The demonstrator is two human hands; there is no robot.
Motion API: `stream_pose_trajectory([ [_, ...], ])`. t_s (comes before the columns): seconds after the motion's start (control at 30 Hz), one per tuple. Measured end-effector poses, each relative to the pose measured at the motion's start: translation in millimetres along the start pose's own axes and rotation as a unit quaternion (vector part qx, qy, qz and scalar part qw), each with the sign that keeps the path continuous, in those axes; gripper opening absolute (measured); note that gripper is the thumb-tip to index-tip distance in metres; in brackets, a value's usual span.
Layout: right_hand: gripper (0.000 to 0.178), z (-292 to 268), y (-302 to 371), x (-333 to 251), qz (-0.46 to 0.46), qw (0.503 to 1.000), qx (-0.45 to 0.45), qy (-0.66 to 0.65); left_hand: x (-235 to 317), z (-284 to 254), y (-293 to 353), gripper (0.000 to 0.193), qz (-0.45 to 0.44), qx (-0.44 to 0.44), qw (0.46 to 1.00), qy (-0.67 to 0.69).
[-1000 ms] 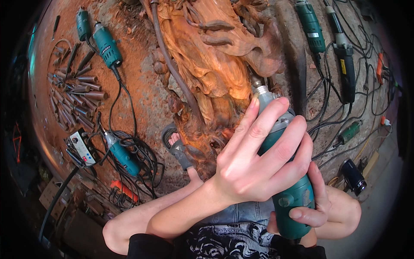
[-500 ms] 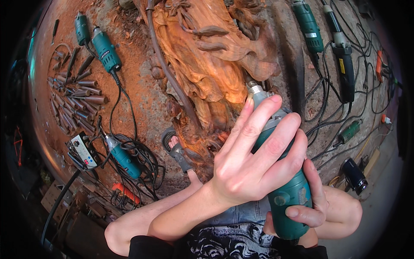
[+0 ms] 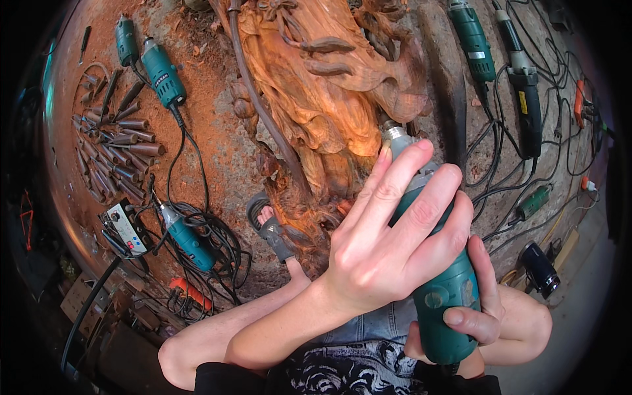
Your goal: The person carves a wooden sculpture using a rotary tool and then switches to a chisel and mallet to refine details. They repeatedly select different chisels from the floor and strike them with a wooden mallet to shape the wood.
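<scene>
A green electric die grinder [image 3: 445, 329] is held in both hands, slanting up and to the left. My left hand [image 3: 392, 240] lies over its front part, fingers wrapped round the body and the grey nose. My right hand [image 3: 484, 309] grips the rear body from the right, its thumb across the near side. The grinder's metal collet end meets the lower right part of a large reddish-brown wood carving [image 3: 316, 112] with flowing folds. The bit itself is hidden against the wood.
At left are two green grinders [image 3: 161, 72], many carving chisels [image 3: 125, 145], a grey control box [image 3: 128, 227] and a teal rotary tool [image 3: 187, 240] among coiled cords. At right lie another green grinder [image 3: 474, 43], a black angle grinder [image 3: 525, 105], tangled cables and a dark cylinder [image 3: 540, 268].
The grinder and both my hands have shifted very slightly to the right. The carving also sits a little further right in the picture. My grip is the same.
</scene>
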State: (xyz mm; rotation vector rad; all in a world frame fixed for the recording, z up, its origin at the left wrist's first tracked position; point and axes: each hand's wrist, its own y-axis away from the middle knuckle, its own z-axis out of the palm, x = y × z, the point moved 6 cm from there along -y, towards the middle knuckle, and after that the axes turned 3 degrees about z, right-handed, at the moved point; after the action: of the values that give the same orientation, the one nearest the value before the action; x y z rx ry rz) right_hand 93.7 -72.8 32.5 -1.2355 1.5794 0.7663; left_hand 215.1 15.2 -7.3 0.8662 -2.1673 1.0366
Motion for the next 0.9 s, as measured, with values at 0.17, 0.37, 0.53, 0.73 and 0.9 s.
stream_pose_trajectory([
  [0.17,0.050,-9.0,-2.2,0.7,0.011,1.000,-0.018,-0.003,-0.7,0.3,-0.6,0.013,-0.005,-0.012,1.000,0.001],
  [0.37,0.063,-18.7,-3.9,6.6,0.184,0.979,-0.058,-0.071,-0.6,1.8,-1.7,0.014,-0.005,-0.026,1.000,0.006],
  [0.53,0.074,-14.4,-5.7,11.5,0.489,0.840,-0.105,-0.210,-3.9,-0.1,-1.5,0.015,-0.011,-0.014,1.000,0.000],
  [0.73,0.087,-13.1,-2.4,0.5,0.702,0.619,-0.084,-0.342,-2.6,4.8,-3.2,0.018,-0.006,-0.017,1.000,-0.009],
  [0.9,0.095,-11.7,-8.0,-4.8,0.761,0.518,-0.086,-0.382,-0.7,4.8,-1.3,0.017,-0.015,-0.021,0.999,-0.020],
])
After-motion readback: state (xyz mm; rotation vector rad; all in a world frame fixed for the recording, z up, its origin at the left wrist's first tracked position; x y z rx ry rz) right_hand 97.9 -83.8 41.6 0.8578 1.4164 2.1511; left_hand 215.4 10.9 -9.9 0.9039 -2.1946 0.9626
